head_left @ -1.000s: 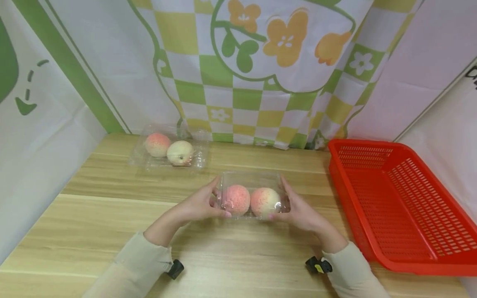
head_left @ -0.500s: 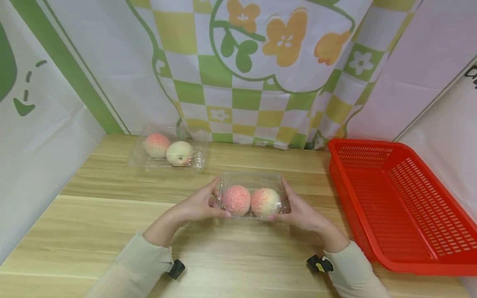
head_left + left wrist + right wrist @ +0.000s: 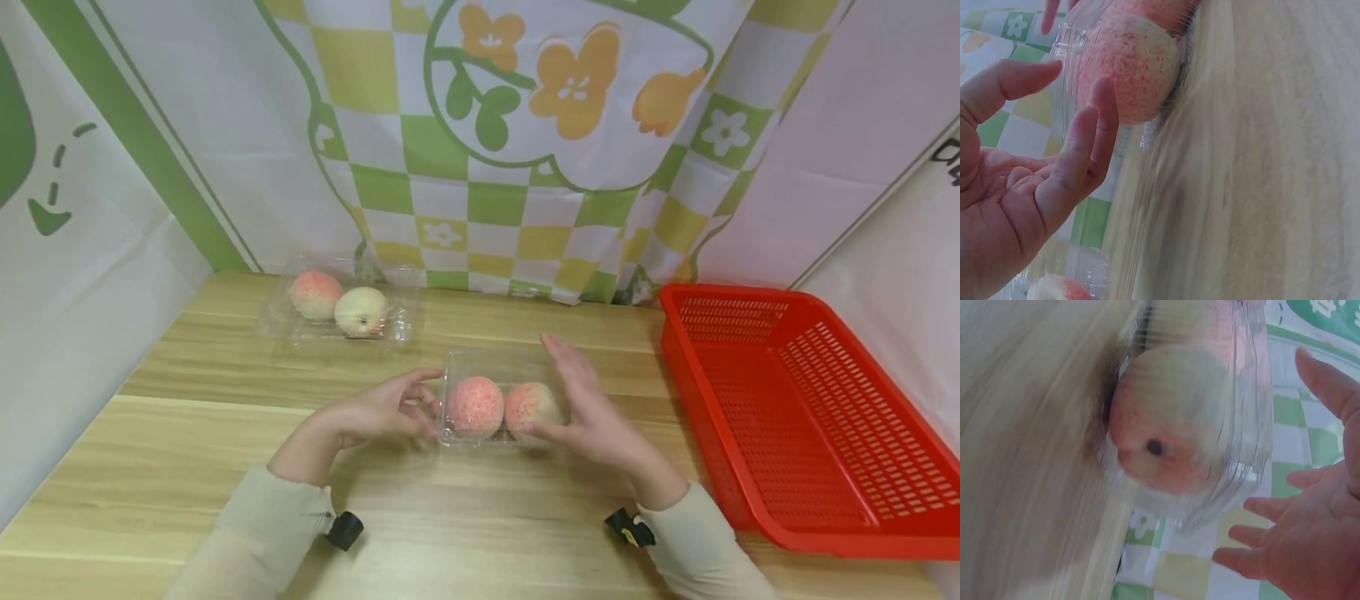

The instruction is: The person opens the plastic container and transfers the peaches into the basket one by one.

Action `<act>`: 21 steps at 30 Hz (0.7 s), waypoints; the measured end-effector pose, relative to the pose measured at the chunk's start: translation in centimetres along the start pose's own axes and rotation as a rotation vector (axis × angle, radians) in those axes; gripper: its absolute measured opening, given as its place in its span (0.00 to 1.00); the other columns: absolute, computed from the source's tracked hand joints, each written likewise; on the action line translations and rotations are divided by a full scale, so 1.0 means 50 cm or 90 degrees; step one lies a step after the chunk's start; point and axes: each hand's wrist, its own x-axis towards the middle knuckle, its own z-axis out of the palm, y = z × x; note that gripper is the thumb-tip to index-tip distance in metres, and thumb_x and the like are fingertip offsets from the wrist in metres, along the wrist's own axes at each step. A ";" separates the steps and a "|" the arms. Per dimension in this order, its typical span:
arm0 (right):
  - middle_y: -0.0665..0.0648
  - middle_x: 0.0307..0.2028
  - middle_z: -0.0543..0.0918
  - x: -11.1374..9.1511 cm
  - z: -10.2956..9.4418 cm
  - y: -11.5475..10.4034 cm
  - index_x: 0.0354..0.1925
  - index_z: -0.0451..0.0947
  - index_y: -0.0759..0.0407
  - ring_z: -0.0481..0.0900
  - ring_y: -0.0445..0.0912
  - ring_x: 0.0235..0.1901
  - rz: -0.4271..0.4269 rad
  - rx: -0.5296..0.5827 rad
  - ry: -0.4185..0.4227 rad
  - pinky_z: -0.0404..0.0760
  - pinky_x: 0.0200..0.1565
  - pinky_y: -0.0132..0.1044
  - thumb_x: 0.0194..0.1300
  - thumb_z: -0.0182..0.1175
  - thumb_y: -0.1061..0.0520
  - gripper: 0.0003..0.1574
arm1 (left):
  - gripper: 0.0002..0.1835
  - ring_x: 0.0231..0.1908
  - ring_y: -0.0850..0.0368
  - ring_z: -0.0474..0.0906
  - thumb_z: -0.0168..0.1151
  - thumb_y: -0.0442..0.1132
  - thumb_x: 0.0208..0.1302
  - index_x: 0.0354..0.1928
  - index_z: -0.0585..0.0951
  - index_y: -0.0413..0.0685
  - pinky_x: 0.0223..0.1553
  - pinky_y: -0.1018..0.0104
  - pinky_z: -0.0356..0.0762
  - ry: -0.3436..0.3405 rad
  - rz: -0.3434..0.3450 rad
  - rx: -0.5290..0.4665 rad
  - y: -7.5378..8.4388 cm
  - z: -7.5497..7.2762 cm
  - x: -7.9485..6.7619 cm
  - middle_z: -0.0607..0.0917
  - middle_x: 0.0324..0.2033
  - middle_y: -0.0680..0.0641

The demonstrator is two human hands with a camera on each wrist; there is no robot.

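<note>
A clear plastic clamshell box [image 3: 491,365] sits on the wooden table in front of me. Inside it lie two peaches: a pink one [image 3: 477,407] on the left and a paler, yellowish one [image 3: 529,407] on the right. My left hand [image 3: 384,408] is just off the box's left end, its fingers loosely bent around nothing. Over the right end hovers my right hand [image 3: 591,417], fingers extended, partly covering the box from the head camera. In the right wrist view, a gap separates that hand from the box, and the peach [image 3: 1166,419] shows a dark stem spot.
At the back left stands another clear box [image 3: 402,287] containing two peaches [image 3: 316,294]. A red plastic basket [image 3: 693,400] with slotted walls occupies the table's right side. A checked cloth [image 3: 498,200] hangs along the back edge.
Both hands have let go of the box's ends. The left has drawn away leftward; the right has risen over the right end. The box stays in about the same place.
</note>
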 end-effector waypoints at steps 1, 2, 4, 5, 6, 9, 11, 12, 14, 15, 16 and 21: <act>0.63 0.79 0.44 0.003 0.003 -0.004 0.79 0.39 0.57 0.38 0.63 0.78 -0.011 -0.011 0.002 0.42 0.73 0.66 0.53 0.76 0.56 0.71 | 0.50 0.44 0.50 0.83 0.63 0.23 0.57 0.76 0.45 0.35 0.50 0.55 0.82 -0.006 0.004 0.000 -0.001 -0.002 0.001 0.76 0.49 0.40; 0.62 0.79 0.45 0.005 0.006 -0.009 0.79 0.39 0.56 0.38 0.63 0.78 -0.019 -0.019 0.001 0.43 0.73 0.66 0.52 0.76 0.55 0.71 | 0.49 0.44 0.49 0.84 0.63 0.23 0.57 0.76 0.46 0.35 0.50 0.54 0.82 -0.008 0.006 0.001 -0.002 -0.004 0.001 0.76 0.47 0.40; 0.61 0.79 0.47 0.011 0.014 -0.017 0.79 0.41 0.56 0.39 0.63 0.78 -0.034 -0.035 -0.005 0.45 0.73 0.66 0.52 0.76 0.54 0.70 | 0.47 0.43 0.48 0.84 0.62 0.23 0.57 0.75 0.47 0.33 0.50 0.54 0.82 -0.014 0.011 0.005 -0.004 -0.008 0.003 0.78 0.46 0.41; 0.61 0.79 0.48 0.014 0.019 -0.021 0.79 0.42 0.56 0.40 0.64 0.78 -0.041 -0.050 -0.009 0.46 0.72 0.66 0.52 0.76 0.53 0.70 | 0.46 0.42 0.48 0.84 0.62 0.24 0.58 0.74 0.48 0.32 0.49 0.55 0.82 -0.016 0.013 0.007 -0.004 -0.009 0.003 0.78 0.45 0.41; 0.61 0.79 0.49 0.018 0.023 -0.025 0.79 0.44 0.57 0.41 0.64 0.77 -0.046 -0.066 -0.013 0.47 0.72 0.67 0.52 0.76 0.52 0.69 | 0.46 0.42 0.48 0.84 0.62 0.24 0.58 0.74 0.48 0.32 0.49 0.55 0.82 -0.017 0.013 0.007 -0.005 -0.010 0.004 0.79 0.44 0.41; 0.62 0.77 0.53 0.028 0.040 -0.038 0.78 0.49 0.58 0.46 0.66 0.77 -0.065 -0.124 -0.026 0.50 0.70 0.70 0.53 0.76 0.48 0.66 | 0.44 0.39 0.50 0.83 0.63 0.25 0.58 0.73 0.51 0.33 0.46 0.56 0.82 -0.008 0.005 0.003 -0.006 -0.009 0.006 0.80 0.42 0.43; 0.63 0.76 0.56 0.035 0.053 -0.045 0.77 0.51 0.58 0.50 0.66 0.76 -0.080 -0.170 -0.038 0.54 0.69 0.71 0.53 0.76 0.45 0.64 | 0.43 0.37 0.50 0.83 0.63 0.26 0.58 0.73 0.52 0.35 0.45 0.56 0.82 -0.001 -0.003 -0.002 -0.007 -0.008 0.008 0.80 0.41 0.44; 0.64 0.76 0.58 0.037 0.059 -0.048 0.76 0.53 0.58 0.52 0.66 0.75 -0.085 -0.190 -0.041 0.56 0.67 0.71 0.53 0.76 0.44 0.63 | 0.43 0.37 0.50 0.83 0.64 0.26 0.58 0.72 0.53 0.35 0.45 0.56 0.83 0.003 -0.007 -0.003 -0.007 -0.007 0.008 0.81 0.40 0.45; 0.63 0.75 0.60 0.039 0.071 -0.053 0.76 0.54 0.58 0.55 0.65 0.75 -0.087 -0.223 -0.048 0.60 0.66 0.71 0.53 0.75 0.42 0.62 | 0.41 0.36 0.51 0.82 0.65 0.27 0.58 0.71 0.55 0.34 0.44 0.56 0.83 0.007 -0.010 -0.001 -0.007 -0.005 0.008 0.81 0.40 0.45; 0.63 0.75 0.61 0.040 0.077 -0.054 0.76 0.55 0.57 0.55 0.65 0.75 -0.086 -0.234 -0.050 0.62 0.65 0.70 0.53 0.75 0.42 0.62 | 0.40 0.36 0.51 0.82 0.65 0.27 0.58 0.70 0.57 0.33 0.44 0.56 0.82 0.008 -0.010 0.002 -0.007 -0.005 0.008 0.81 0.39 0.46; 0.62 0.75 0.61 0.040 0.082 -0.055 0.76 0.55 0.56 0.56 0.63 0.75 -0.083 -0.246 -0.051 0.63 0.66 0.68 0.53 0.75 0.42 0.62 | 0.39 0.35 0.51 0.82 0.66 0.28 0.59 0.69 0.58 0.33 0.43 0.56 0.82 0.008 -0.011 0.004 -0.007 -0.004 0.009 0.81 0.39 0.46; 0.57 0.74 0.64 0.039 0.099 -0.054 0.75 0.57 0.55 0.57 0.59 0.75 -0.079 -0.288 -0.034 0.64 0.68 0.63 0.55 0.73 0.39 0.59 | 0.30 0.34 0.52 0.82 0.66 0.29 0.59 0.61 0.64 0.32 0.41 0.58 0.82 0.005 -0.010 0.010 -0.009 -0.003 0.011 0.81 0.37 0.47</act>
